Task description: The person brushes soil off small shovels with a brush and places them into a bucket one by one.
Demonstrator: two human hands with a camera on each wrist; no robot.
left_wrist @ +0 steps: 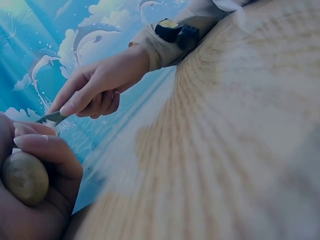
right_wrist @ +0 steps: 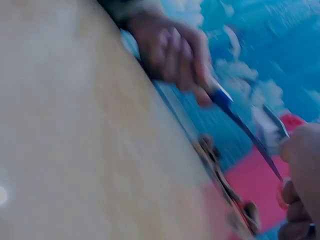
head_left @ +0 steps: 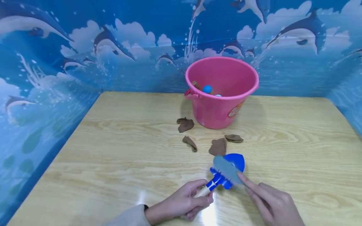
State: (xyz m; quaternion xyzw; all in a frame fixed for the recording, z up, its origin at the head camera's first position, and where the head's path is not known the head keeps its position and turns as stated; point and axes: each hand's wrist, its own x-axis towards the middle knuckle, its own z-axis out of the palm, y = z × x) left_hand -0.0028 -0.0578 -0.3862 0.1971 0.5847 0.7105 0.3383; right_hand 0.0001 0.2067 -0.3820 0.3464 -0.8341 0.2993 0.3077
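My left hand (head_left: 189,201) grips the pale wooden handle of a small blue shovel (head_left: 238,161), its blade pointing away over the table. The rounded handle end (left_wrist: 26,179) pokes out of that fist in the left wrist view. With my right hand (head_left: 272,202) I hold a grey-blue brush (head_left: 224,166) by its near end, forefinger laid along its back. The brush lies across the shovel in the head view, short bristles along its lower side, hiding part of the blade. From the right wrist, the shovel (right_wrist: 245,130) looks thin and edge-on, with the brush close beside it.
A pink bucket (head_left: 209,113) stands at the table's back, holding a blue ball (head_left: 207,89) and a brown stick-like piece (head_left: 196,85). Several brown, leaf-like scraps (head_left: 218,147) lie between bucket and shovel. A dolphin-print curtain (head_left: 141,37) hangs behind the wooden table (head_left: 113,150).
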